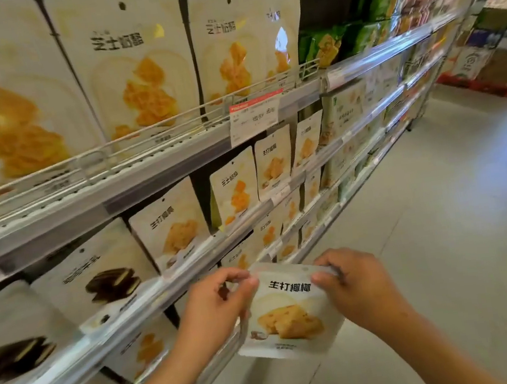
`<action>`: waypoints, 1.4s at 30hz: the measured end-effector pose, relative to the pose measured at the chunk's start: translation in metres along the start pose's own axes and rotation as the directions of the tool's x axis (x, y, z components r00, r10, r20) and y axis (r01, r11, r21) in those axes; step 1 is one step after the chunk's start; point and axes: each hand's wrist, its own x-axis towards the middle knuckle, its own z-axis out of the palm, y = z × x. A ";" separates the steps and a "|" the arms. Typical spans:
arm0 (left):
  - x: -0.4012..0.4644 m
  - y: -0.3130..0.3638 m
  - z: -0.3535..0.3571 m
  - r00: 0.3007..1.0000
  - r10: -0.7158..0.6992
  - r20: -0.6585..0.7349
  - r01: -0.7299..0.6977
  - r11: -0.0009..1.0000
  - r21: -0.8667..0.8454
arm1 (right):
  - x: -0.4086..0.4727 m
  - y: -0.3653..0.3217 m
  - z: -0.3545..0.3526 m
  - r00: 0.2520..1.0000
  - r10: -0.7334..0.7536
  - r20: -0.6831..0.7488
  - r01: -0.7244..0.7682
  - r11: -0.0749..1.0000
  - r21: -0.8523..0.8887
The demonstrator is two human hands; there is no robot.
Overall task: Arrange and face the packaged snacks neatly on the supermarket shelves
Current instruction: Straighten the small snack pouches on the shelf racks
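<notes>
While both hands hold the white snack pouch by its top corners, just in front of the lower shelf rail, the step in hand looks like returning it to a row with its printed face outward. The left hand pinches the top left corner between thumb and curled fingers; the right hand pinches the top right corner the same way. Both are clamped on the pouch, which hangs upright with its picture of pale cake squares toward the camera.

To do this well, I would keep the pouch upright and square, look for the row with the same label, and slide it in behind the rail so its bottom edge sits flat and the front stays flush with its neighbours. A matching pouch stands above and left of the held one, on the shelf above the rail; that row seems the likely home.

Higher than that rail, the top shelf carries 4 large cream pouches showing orange crackers, standing behind a wire guard. Left of the held pouch, dark sandwich biscuit packs fill their row. Farther right along the top shelf sit green packets, too blurred to read.
</notes>
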 end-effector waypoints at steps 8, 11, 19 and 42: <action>0.157 0.003 -0.002 0.966 -0.082 -0.244 0.094 0.995 0.039 | 0.102 0.052 -0.029 1.000 -0.003 -0.005 0.002 0.994 -0.110; 0.190 0.010 0.007 0.932 -0.150 -0.329 0.180 0.982 0.063 | 0.136 0.066 -0.035 0.999 -0.033 -0.019 0.030 0.994 -0.106; 0.235 0.002 0.030 0.755 -0.451 -0.475 0.376 0.892 -0.250 | 0.228 0.119 -0.036 0.972 -0.200 0.127 0.203 0.979 -0.012; 0.059 0.009 0.074 0.345 -0.333 -0.878 0.107 0.943 -0.315 | 0.342 0.086 -0.001 0.616 -0.678 0.401 0.716 0.694 0.075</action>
